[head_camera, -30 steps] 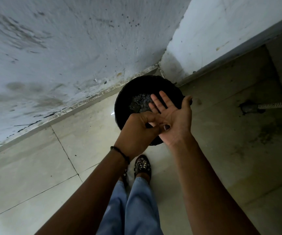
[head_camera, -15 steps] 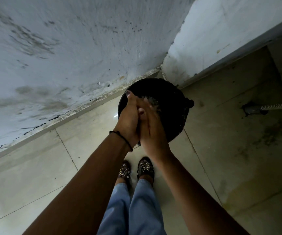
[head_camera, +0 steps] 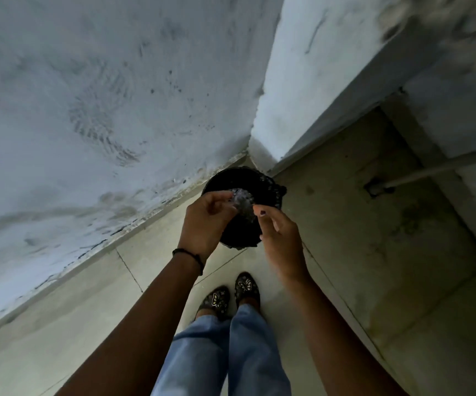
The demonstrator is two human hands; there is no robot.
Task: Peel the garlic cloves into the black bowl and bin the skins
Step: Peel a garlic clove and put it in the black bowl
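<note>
Head view, looking straight down into a floor corner. Black bin (head_camera: 271,185) sits on the tiled floor (head_camera: 345,252), tight in the corner where two faces of the stained white wall (head_camera: 102,110) meet. Pale grey flaky stuff inside the bin looks like the garlic skins (head_camera: 242,200), piled toward the near-left part of the opening. Light is dim, can't make out single pieces

Both hands hover over the bin's near rim, with a gap between them. Left hand (head_camera: 205,221): fingers curled in toward the thumb, fingertips right at the edge of the skin pile in this view. Can't tell whether it pinches a bit of skin or nothing. Thin dark wristband (head_camera: 188,254) on that wrist. Right hand (head_camera: 281,241): back of hand to camera, slightly motion-blurred, index finger out with a dark nail, other fingers loosely bent, nothing visible in it

Below the hands: blue jeans (head_camera: 222,352) and two dark patterned shoes (head_camera: 216,300) side by side on the floor, just short of the bin. Pale pipe (head_camera: 431,171) runs from a dark spot on the floor toward the right edge, well apart from the bin
</note>
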